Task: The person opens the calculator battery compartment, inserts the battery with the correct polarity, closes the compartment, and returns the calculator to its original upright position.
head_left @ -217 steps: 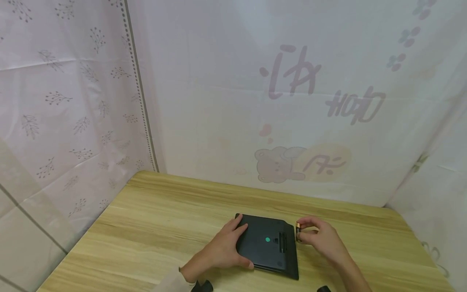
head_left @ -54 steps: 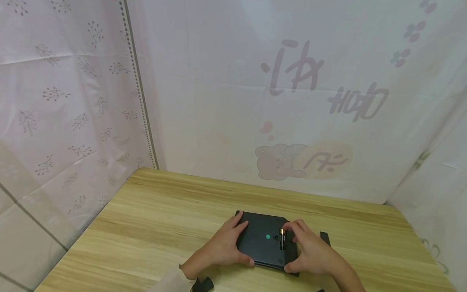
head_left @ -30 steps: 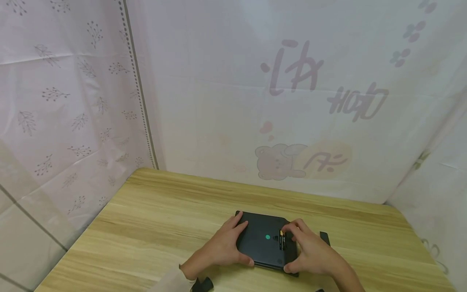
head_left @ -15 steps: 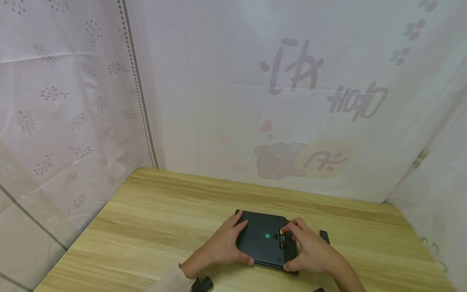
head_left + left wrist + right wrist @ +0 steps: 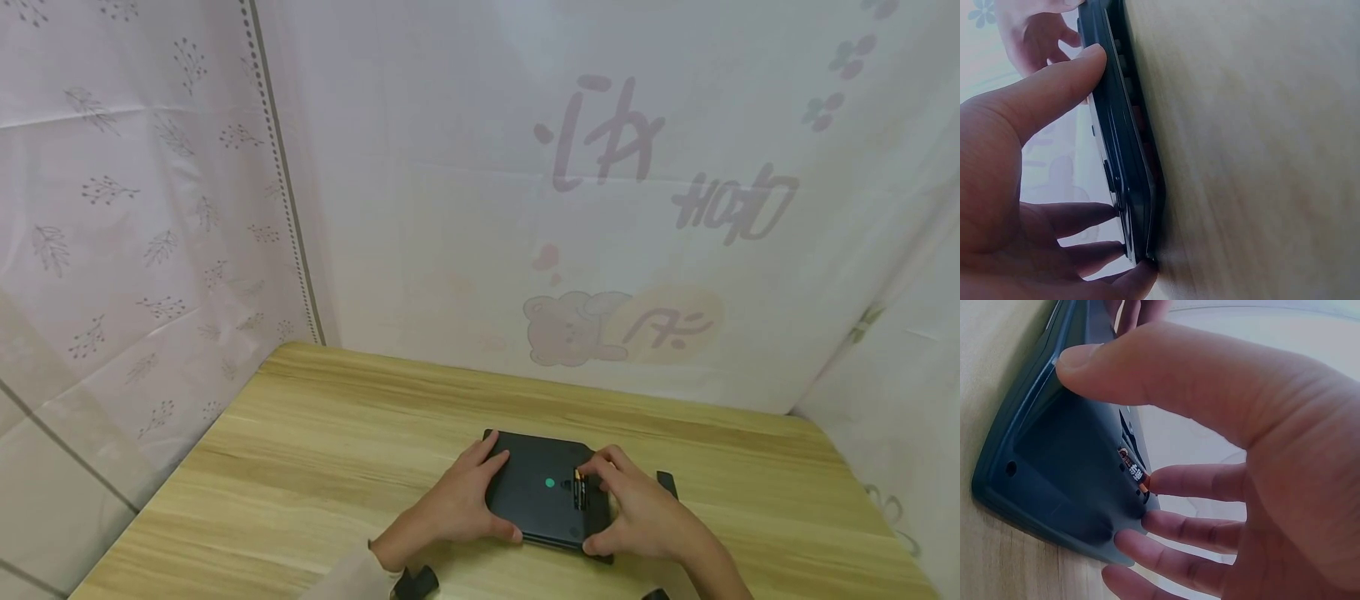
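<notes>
A black calculator point(image 5: 536, 481) lies face down on the table, with a green round sticker on its back. In its battery compartment sits a battery point(image 5: 1131, 467) with a dark and orange wrapper. My left hand point(image 5: 465, 500) grips the calculator's left part, thumb on the near edge and fingers at the far side. My right hand point(image 5: 637, 512) spans the right part: its thumb point(image 5: 1085, 359) presses the near edge. The index fingertip touches the battery's end, and the other fingers reach to the far part. Several keys show under the calculator in the left wrist view.
A narrow black piece point(image 5: 667, 483) lies on the table just right of my right hand, partly hidden by it. The wooden table point(image 5: 300, 467) runs back to a printed white curtain point(image 5: 420, 250). A black wrist mount point(image 5: 415, 583) shows at my left wrist.
Several seconds ago my right hand held the battery beside the calculator; now the battery is in the compartment with the index finger on it. Over the last second the hands barely move.
</notes>
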`<state>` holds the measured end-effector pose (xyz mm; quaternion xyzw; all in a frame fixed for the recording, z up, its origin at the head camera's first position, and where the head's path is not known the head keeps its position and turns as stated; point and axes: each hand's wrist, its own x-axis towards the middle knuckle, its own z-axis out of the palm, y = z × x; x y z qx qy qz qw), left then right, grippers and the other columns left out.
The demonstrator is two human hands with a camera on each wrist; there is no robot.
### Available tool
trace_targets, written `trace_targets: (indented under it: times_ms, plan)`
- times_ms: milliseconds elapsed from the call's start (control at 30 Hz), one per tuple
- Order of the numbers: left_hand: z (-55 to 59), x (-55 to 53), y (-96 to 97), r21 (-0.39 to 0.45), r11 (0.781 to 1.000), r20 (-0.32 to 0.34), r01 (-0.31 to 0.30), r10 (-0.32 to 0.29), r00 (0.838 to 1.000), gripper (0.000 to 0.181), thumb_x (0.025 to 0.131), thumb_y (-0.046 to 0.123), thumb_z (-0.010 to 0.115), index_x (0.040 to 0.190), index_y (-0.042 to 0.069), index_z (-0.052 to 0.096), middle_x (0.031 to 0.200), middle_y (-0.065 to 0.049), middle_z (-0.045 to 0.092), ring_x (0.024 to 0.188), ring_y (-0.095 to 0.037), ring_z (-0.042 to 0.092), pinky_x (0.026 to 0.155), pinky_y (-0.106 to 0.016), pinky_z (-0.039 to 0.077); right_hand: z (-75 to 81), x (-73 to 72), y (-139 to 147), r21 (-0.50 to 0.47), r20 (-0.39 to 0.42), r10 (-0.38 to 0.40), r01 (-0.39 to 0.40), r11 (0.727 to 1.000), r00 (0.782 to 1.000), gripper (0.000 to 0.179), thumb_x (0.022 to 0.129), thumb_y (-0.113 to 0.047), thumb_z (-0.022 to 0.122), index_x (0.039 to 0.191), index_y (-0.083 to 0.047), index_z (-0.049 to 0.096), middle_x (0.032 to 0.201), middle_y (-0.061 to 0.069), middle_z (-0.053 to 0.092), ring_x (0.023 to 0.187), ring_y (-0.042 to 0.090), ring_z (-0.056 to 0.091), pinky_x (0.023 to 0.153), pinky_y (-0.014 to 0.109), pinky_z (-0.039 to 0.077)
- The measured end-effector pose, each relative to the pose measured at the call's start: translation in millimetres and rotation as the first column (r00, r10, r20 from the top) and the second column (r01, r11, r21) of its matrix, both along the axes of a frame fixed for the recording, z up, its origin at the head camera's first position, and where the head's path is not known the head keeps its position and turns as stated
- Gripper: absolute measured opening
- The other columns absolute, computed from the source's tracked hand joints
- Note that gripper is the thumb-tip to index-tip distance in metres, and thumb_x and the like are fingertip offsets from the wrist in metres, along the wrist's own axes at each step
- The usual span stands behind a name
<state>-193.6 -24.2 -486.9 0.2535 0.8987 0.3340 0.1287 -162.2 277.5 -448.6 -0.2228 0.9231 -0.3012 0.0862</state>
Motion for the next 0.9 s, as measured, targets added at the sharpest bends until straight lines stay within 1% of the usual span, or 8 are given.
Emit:
trace_targets:
  times_ms: [333,633,900]
  plan:
    - [-0.3,0.0,-0.5,0.001,1.0,0.002,0.001,-0.001,1.0,0.112,0.08,0.048,0.101,0.167,0.005,0.047,0.183,-0.011,0.02,0.166,-0.038,0.022,0.125,-0.058,0.036,0.0,0.1,-0.5,0.008,-0.001,-0.002,0.002,1.0,1.0,0.081,0.072,-0.031,0.101,0.14,-0.008,0.064,0.139,0.006,0.049,0.11,0.031,0.065,0.071,0.033,0.052]
    - [-0.7,-0.1,-0.7,0.002,1.0,0.002,0.005,-0.005,1.0,0.111,0.08,0.048,0.1,0.168,0.005,0.046,0.183,-0.01,0.02,0.166,-0.038,0.022,0.125,-0.058,0.036,0.1,0.4,-1.3,0.029,0.009,-0.019,0.018,0.999,1.0,0.082,0.072,-0.036,0.101,0.14,-0.009,0.066,0.14,0.006,0.049,0.112,0.03,0.065,0.074,0.036,0.053]
    - [-0.8,0.1,-0.7,-0.002,1.0,-0.005,0.005,-0.005,1.0,0.111,0.08,0.049,0.1,0.167,0.005,0.046,0.183,-0.011,0.02,0.166,-0.038,0.022,0.125,-0.058,0.036,0.1,0.8,-1.9,0.024,-0.007,-0.01,0.01,1.0,1.0,0.08,0.072,-0.034,0.101,0.139,-0.008,0.065,0.137,0.005,0.05,0.11,0.03,0.065,0.071,0.032,0.051]
